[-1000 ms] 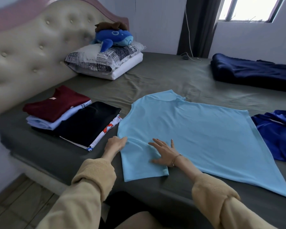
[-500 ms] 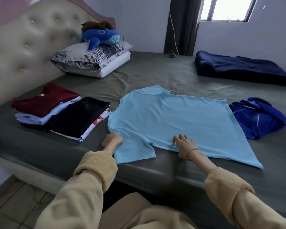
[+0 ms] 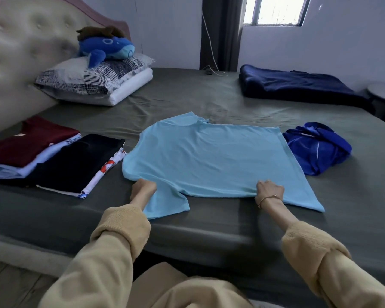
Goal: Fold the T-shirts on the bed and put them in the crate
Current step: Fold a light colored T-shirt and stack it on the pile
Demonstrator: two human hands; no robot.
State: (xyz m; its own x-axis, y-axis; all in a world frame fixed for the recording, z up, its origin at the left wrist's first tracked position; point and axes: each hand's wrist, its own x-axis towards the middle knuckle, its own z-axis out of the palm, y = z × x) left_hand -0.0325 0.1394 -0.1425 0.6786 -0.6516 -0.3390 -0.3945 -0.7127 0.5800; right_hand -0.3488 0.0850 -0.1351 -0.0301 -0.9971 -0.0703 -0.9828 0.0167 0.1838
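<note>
— Light blue T-shirt (image 3: 209, 158)?
— Spread flat mid-bed (image 3: 209, 227), near edge pinched by both hands: left hand (image 3: 142, 188) at the sleeve, right hand (image 3: 269, 191) along the side.
— Left of it?
— Folded T-shirts (image 3: 53, 156), stacked.
— Right of it?
— Crumpled royal-blue shirt (image 3: 318, 147). No crate visible.

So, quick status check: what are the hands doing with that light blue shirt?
Left hand and right hand both gripping near edge of light blue T-shirt, spread flat on bed. Nothing blocking the fold. No crate in view.
</note>
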